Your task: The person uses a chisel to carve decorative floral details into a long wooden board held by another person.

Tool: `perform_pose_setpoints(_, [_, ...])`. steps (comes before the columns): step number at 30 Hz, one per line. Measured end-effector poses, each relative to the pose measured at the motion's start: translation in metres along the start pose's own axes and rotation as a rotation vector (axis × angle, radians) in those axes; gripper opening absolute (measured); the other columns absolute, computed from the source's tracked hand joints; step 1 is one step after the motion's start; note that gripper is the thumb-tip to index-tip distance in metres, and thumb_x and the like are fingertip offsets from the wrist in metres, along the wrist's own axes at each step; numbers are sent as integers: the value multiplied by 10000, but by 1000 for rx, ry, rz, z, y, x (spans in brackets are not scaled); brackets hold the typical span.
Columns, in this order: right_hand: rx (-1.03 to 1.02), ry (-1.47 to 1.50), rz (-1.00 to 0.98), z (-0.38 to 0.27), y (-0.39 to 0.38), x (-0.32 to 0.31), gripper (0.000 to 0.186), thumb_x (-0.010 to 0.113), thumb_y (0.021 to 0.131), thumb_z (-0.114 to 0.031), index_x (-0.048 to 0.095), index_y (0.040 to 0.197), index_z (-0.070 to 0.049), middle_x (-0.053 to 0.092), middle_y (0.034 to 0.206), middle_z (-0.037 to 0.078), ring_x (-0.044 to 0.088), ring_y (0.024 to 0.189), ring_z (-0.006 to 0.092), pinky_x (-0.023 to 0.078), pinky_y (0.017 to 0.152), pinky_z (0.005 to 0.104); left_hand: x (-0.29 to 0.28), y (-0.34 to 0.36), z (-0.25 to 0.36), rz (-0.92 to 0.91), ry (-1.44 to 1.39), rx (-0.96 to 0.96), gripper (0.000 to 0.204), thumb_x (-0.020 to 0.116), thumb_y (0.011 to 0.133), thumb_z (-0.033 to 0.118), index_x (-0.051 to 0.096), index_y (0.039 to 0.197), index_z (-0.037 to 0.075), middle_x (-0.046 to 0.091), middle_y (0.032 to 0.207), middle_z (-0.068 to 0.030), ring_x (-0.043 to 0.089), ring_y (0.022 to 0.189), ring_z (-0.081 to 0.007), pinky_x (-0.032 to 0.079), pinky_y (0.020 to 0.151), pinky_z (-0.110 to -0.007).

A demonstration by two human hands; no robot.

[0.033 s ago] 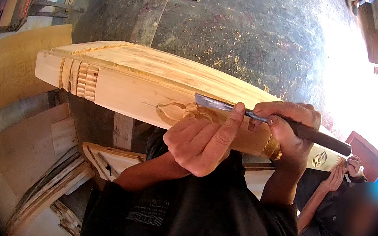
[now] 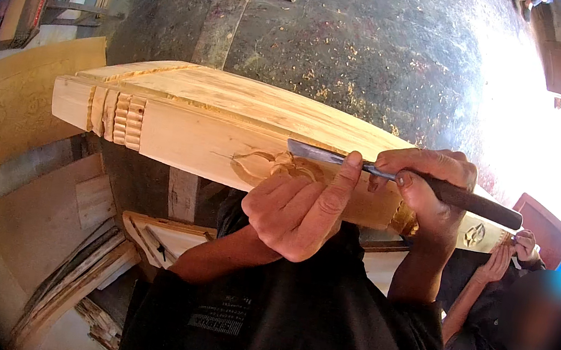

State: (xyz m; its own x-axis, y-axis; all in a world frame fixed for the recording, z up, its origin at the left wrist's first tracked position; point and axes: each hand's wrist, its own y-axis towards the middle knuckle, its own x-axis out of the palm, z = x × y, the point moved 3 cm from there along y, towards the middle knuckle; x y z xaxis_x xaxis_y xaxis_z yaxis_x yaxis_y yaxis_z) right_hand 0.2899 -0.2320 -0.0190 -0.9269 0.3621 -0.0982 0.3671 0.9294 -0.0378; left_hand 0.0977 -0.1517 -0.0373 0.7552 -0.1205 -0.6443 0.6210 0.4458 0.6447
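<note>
A long pale wooden beam (image 2: 181, 124) lies across in front of me, with a leaf-shaped carving (image 2: 258, 165) on its near face. My right hand (image 2: 431, 188) is wrapped round a wood chisel (image 2: 478, 204) where its dark handle meets the metal. The flat blade points left, above the carving near the beam's upper edge; I cannot tell whether its tip touches the wood. Just below the blade is my left hand (image 2: 304, 210), its index finger raised against the metal and the other fingers curled. My left thumb is hidden.
Another person's hands (image 2: 503, 257) are at the beam's far right end, near a carved rosette (image 2: 474, 234). Wood chips litter the dark floor (image 2: 353, 57). Stacked wood strips (image 2: 78, 283) lie at lower left, near a yellowish board (image 2: 34, 82). A plank (image 2: 227, 16) extends beyond the beam.
</note>
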Motion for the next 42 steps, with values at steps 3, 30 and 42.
perform_pose_setpoints(3, [-173,-50,-126,1,3,-4,244,761,775,-99,832,969,31,812,898,219,816,765,268,649,734,324,-5,-2,1,-29,-2,22,689,717,580,71,787,1252,-70,480,607,34,458,488,-96,369,463,-271])
perform_pose_setpoints(30, [-179,140,364,1,-29,14,325,815,933,-54,701,1179,125,775,874,198,770,768,269,635,717,374,-44,-21,5,-288,306,-121,467,874,876,423,827,1275,185,554,875,49,573,774,-178,443,719,-373])
perform_pose_setpoints(42, [-291,-469,294,-71,-48,60,172,779,798,-4,760,953,68,785,760,141,791,683,244,631,681,332,-51,-6,-18,39,-71,133,401,857,843,179,820,1209,20,569,722,59,500,553,-73,355,520,-255])
